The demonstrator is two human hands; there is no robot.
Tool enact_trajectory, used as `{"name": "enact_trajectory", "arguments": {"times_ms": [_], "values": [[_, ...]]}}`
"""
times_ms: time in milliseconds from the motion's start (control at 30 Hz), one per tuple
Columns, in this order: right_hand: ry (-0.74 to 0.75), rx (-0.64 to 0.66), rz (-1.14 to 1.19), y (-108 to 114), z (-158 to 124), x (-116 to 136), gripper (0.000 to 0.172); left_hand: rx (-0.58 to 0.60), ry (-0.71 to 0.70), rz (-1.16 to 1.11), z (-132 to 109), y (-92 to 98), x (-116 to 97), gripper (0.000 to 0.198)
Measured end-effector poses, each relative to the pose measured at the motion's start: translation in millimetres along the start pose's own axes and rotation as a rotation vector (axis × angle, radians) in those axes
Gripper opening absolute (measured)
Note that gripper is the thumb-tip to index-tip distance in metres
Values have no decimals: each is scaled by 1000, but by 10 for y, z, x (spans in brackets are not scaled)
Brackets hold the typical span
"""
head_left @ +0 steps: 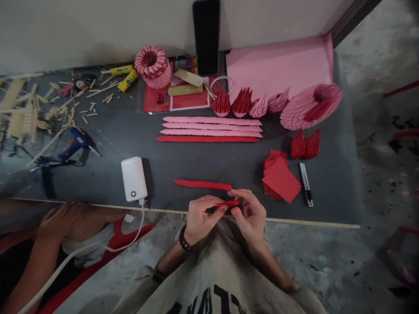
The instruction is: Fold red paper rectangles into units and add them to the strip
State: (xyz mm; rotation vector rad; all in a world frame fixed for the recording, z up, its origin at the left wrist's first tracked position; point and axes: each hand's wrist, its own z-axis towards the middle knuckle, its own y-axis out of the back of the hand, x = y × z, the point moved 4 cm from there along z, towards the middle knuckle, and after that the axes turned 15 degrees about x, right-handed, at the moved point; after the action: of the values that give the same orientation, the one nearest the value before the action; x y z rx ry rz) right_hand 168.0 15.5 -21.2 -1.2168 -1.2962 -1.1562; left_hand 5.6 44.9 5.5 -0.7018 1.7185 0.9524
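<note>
Near the table's front edge, my left hand (203, 218) and my right hand (250, 214) pinch a small folded red paper piece (228, 203) between them. Just beyond the hands lies a red paper strip (203, 184) with a pointed left end. Farther back, several pink strips (212, 126) lie side by side above a longer red strip (206, 139). To the right of my right hand is a stack of red paper rectangles (281, 178). Two bundles of folded red pieces (305, 145) stand behind the stack.
A box cutter (306, 184) lies right of the stack. A white power bank (134, 179) with a cable is at left, near a blue glue gun (77, 143). Behind are folded-paper models (152, 67) and a phone (206, 37). Another person's arm (49, 248) is at lower left.
</note>
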Motion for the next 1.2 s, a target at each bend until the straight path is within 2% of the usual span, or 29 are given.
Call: {"name": "enact_trajectory", "arguments": {"times_ms": [67, 167, 233, 300, 367, 433, 533, 600, 633, 667, 733, 767, 833, 900, 933, 1067, 1200], "values": [[34, 49, -79, 17, 24, 67, 26, 28, -43, 18, 7, 5, 6, 13], [65, 41, -110, 9, 29, 115, 6, 16, -92, 34, 1, -6, 22, 13], [83, -15, -89, 2, 18, 109, 10, -1, -93, 17, -10, -11, 32, 13], [112, -63, -84, 5, 7, 89, 14, 47, -48, -32, -13, -17, 44, 17], [164, -56, -105, 11, 9, 76, 19, 161, 30, -175, -11, -27, 64, 27], [217, 18, -121, 8, 25, 69, 22, 253, 110, -422, -11, -30, 90, 39], [288, 94, -85, -1, 45, 65, 23, 304, 178, -741, -5, -33, 133, 47], [283, 71, -21, -5, 39, 46, 18, 325, 200, -812, 6, -51, 167, 48], [252, 43, 20, -7, 27, 25, 21, 308, 204, -813, 12, -60, 186, 46], [208, 11, 57, -12, 10, 2, 32, 256, 204, -802, 19, -62, 207, 43], [114, -27, 86, -36, -36, -36, 56, 75, 191, -778, 20, -62, 237, 40], [80, -28, 68, -58, -60, -41, 60, -30, 184, -775, 12, -69, 245, 39], [34, -31, -10, -106, -104, -35, 45, -167, 184, -809, -11, -123, 243, 40], [-13, -89, -52, -145, -139, -33, 26, -209, 202, -863, -31, -209, 229, 41], [-40, -130, -41, -160, -152, -41, 21, -218, 209, -880, -42, -246, 221, 40], [-122, -201, 14, -187, -163, -89, 19, -232, 187, -862, -77, -300, 213, 31], [-122, -170, -133, -114, -121, -47, 18, -222, 165, -759, -90, -258, 241, 27]]}}
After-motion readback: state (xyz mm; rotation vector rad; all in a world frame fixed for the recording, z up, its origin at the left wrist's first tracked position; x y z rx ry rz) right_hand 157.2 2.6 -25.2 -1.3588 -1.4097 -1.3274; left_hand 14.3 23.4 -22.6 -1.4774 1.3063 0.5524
